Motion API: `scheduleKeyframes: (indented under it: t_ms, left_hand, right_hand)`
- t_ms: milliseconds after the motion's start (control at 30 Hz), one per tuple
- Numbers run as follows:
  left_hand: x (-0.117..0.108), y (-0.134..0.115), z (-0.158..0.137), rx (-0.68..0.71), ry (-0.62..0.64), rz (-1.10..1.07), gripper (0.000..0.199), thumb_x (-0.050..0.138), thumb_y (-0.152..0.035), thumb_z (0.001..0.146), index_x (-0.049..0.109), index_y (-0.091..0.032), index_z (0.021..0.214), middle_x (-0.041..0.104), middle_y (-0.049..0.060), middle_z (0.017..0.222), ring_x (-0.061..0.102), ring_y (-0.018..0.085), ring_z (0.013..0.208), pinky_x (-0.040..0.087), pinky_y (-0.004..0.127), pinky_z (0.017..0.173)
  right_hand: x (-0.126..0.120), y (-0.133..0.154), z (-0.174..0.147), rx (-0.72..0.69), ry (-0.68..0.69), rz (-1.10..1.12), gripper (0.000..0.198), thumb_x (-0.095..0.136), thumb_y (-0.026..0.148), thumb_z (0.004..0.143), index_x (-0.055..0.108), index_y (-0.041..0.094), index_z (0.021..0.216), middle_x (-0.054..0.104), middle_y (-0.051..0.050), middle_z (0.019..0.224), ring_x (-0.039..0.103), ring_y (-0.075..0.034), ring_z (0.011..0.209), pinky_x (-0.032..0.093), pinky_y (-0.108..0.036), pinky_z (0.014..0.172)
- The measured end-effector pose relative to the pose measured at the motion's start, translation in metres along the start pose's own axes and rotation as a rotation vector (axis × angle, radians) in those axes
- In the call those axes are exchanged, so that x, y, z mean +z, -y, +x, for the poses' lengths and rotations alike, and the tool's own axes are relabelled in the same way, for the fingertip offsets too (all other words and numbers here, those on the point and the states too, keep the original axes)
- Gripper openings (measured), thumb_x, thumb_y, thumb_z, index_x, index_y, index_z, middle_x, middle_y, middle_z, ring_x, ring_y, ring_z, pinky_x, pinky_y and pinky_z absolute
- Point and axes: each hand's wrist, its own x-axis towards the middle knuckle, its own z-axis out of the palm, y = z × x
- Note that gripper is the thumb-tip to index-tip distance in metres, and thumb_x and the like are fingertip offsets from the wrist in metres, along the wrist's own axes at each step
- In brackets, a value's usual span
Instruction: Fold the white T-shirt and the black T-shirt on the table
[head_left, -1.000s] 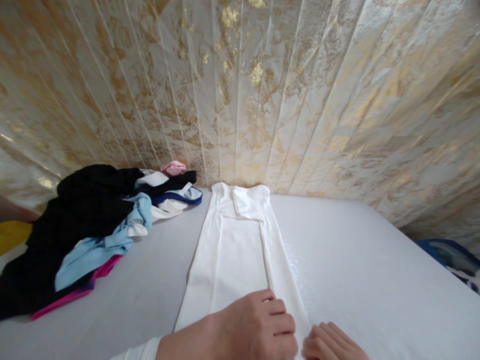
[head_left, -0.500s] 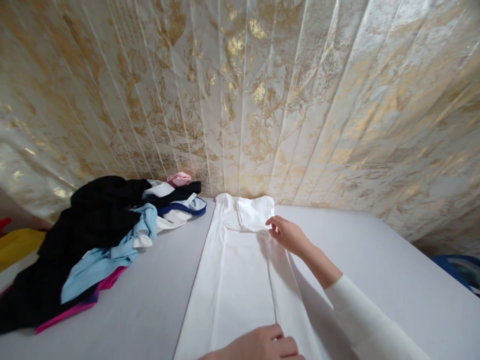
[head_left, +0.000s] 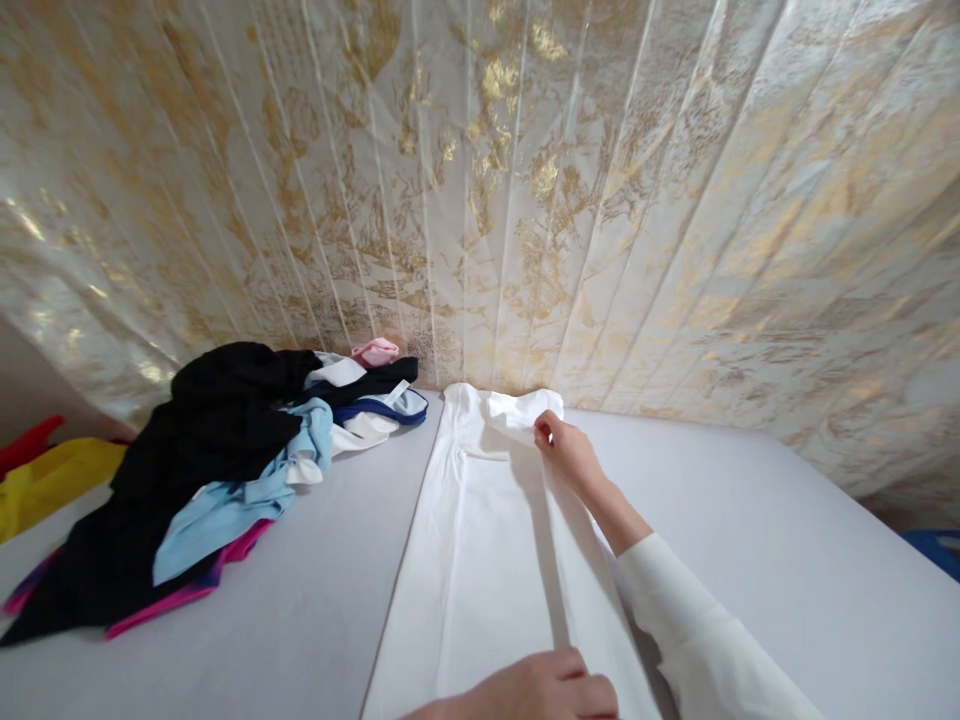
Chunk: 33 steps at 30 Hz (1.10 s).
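A marbled gold-and-cream wall (head_left: pixel 600 200) fills the upper part of the view and meets the far edge of a pale grey table (head_left: pixel 787 560) that carries everything else. Toward the far-left corner of the table sprawls a pile of clothes (head_left: pixel 210 470) (black on top, light blue, pink and navy showing beneath), well apart from both hands, and a yellow cloth (head_left: pixel 52 475) lies past the left edge. Down the middle of the table lies a white garment (head_left: pixel 480 560), folded into a narrow strip whose long axis runs straight from the near edge to the far edge at the wall, with a lengthwise fold along its right side. The right hand (head_left: pixel 566 455) is stretched far out in a cream sleeve (head_left: pixel 697 640) and sits at the garment's far-right corner, its fingers (head_left: pixel 543 432) closed in a pinch on the small flap of cloth there, which is lifted slightly off the strip. The left hand (head_left: pixel 540 690) rests at the near edge on the garment's near end, fingers curled and pressing down; whether they actually grip cloth cannot be told. So the garment spans the whole gap between the two hands, right hand at the far end, left hand at the near end.
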Motion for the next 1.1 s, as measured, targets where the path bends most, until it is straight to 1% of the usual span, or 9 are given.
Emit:
scheduleKeyframes:
  t_ms: [167,333,433,533,633,767,867,967,1100]
  left_hand:
    - [-0.001,0.003,-0.002,0.022,0.048,-0.029,0.014,0.06,-0.026,0.093,0.054,-0.02,0.082,0.065,-0.006,0.092,0.053,0.009,0.077,0.04,0.023,0.071]
    - [-0.012,0.001,0.002,-0.036,0.06,-0.15,0.012,0.06,-0.025,0.093,0.056,-0.019,0.083,0.066,-0.008,0.085,0.052,0.01,0.072,0.037,0.027,0.069]
    - [-0.032,-0.003,0.008,-0.104,0.111,-0.182,0.017,0.059,-0.028,0.093,0.057,-0.021,0.078,0.067,-0.006,0.099,0.056,0.013,0.085,0.038,0.029,0.075]
    - [-0.054,-0.01,0.013,-0.252,0.188,-0.175,0.017,0.056,-0.034,0.093,0.059,-0.02,0.102,0.059,0.003,0.125,0.053,0.018,0.109,0.038,0.033,0.089]
    - [-0.068,-0.016,0.015,-0.302,0.222,-0.166,0.03,0.049,-0.029,0.095,0.051,-0.019,0.123,0.051,0.007,0.138,0.044,0.021,0.126,0.034,0.038,0.101]
    - [-0.071,-0.014,0.013,-0.266,0.24,-0.156,0.031,0.044,-0.027,0.096,0.05,-0.02,0.126,0.051,0.007,0.139,0.039,0.022,0.133,0.031,0.041,0.105]
    - [-0.068,0.01,0.006,-0.334,0.255,-0.103,0.034,0.043,-0.021,0.095,0.049,-0.02,0.129,0.046,0.009,0.144,0.036,0.022,0.136,0.029,0.041,0.106]
    - [-0.066,0.053,-0.005,-0.503,0.29,0.01,0.044,0.041,-0.015,0.093,0.042,-0.019,0.137,0.036,0.01,0.151,0.032,0.022,0.139,0.028,0.039,0.107]
    - [-0.06,0.114,-0.017,-0.699,0.284,0.104,0.047,0.036,-0.018,0.096,0.035,-0.012,0.143,0.031,0.013,0.153,0.027,0.023,0.141,0.026,0.041,0.108]
  right_hand:
    - [0.004,0.002,0.002,-0.061,0.066,0.044,0.013,0.047,0.019,0.092,0.059,0.019,0.096,0.071,-0.005,0.088,0.063,-0.016,0.076,0.036,-0.023,0.062]
    - [-0.002,-0.007,-0.008,-0.127,0.047,0.076,0.026,0.036,0.015,0.096,0.054,0.015,0.115,0.067,-0.009,0.111,0.062,-0.014,0.094,0.041,-0.022,0.078]
    - [0.006,-0.011,-0.025,-0.17,0.059,0.065,0.031,0.038,0.017,0.097,0.052,0.014,0.124,0.059,-0.013,0.128,0.055,-0.018,0.115,0.039,-0.028,0.093]
    - [0.019,-0.015,-0.039,-0.189,0.066,0.044,0.039,0.04,0.025,0.098,0.045,0.014,0.135,0.043,-0.015,0.146,0.036,-0.024,0.135,0.029,-0.038,0.106]
    - [0.027,-0.019,-0.041,-0.185,0.067,0.03,0.045,0.037,0.031,0.1,0.039,0.013,0.141,0.034,-0.014,0.152,0.027,-0.025,0.141,0.024,-0.041,0.11]
    - [0.03,-0.025,-0.029,-0.168,0.055,0.019,0.048,0.04,0.032,0.099,0.039,0.01,0.141,0.033,-0.017,0.152,0.028,-0.025,0.141,0.023,-0.042,0.111]
    - [0.027,-0.025,-0.022,-0.145,0.024,0.025,0.045,0.043,0.028,0.097,0.041,0.01,0.138,0.035,-0.02,0.15,0.03,-0.027,0.14,0.028,-0.044,0.109]
    - [0.015,-0.015,-0.028,-0.147,-0.01,0.06,0.043,0.047,0.019,0.092,0.043,0.01,0.133,0.04,-0.023,0.145,0.038,-0.029,0.134,0.037,-0.044,0.103]
    - [-0.014,0.013,-0.077,-0.24,-0.023,0.145,0.029,0.044,0.013,0.089,0.048,0.017,0.117,0.059,-0.013,0.119,0.054,-0.022,0.112,0.044,-0.037,0.094]
